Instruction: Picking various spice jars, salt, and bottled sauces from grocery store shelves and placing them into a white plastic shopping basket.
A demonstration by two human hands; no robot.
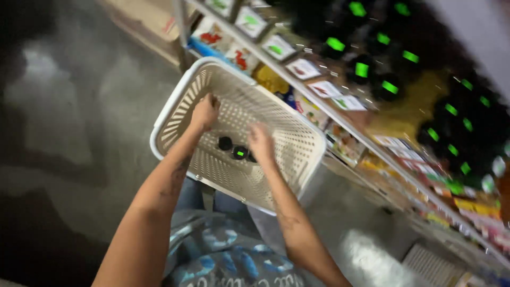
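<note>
One cream perforated basket [297, 143] tilts beside the shelf [340, 114]; three dark bottles [238, 152] lie on its bottom. The left hand [204, 111] is curled shut inside the far wall, what its grip holds unclear. The right hand [260, 141] reaches palm-down just over the bottles, fingers loosely spread.

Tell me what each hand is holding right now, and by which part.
Left hand grips the white basket's handle. Right hand reaches over the dark bottles inside; blur hides whether it grips one.
</note>
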